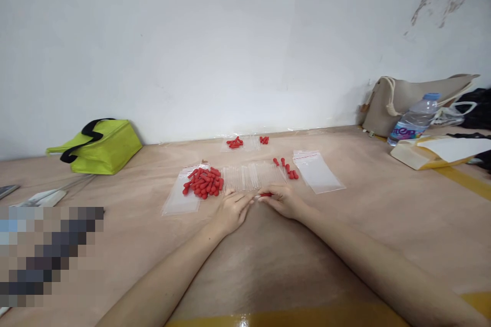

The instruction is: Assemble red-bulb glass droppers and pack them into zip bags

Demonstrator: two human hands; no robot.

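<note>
My left hand (233, 210) is closed, pinching what looks like a clear dropper tube, mostly hidden by the fingers. Between the fingertips of my right hand (283, 201) is a red rubber dropper bulb (265, 194), its end pointing at the left fingertips. The hands almost meet over the table. Just behind them lies a row of clear dropper tubes (249, 176). A heap of red rubber bulbs (203, 182) rests to the left on a clear zip bag (180, 202). Several loose red bulbs (290, 171) lie right of the tubes, beside a flat zip bag (318, 172).
Near the wall are small groups of red bulbs (235, 143) on clear plastic. A lime-green bag (111, 148) stands at the left. On the right are a water bottle (414, 120), a beige bag (414, 94) and a yellow-and-white packet (429, 152). Pixelation covers the lower left.
</note>
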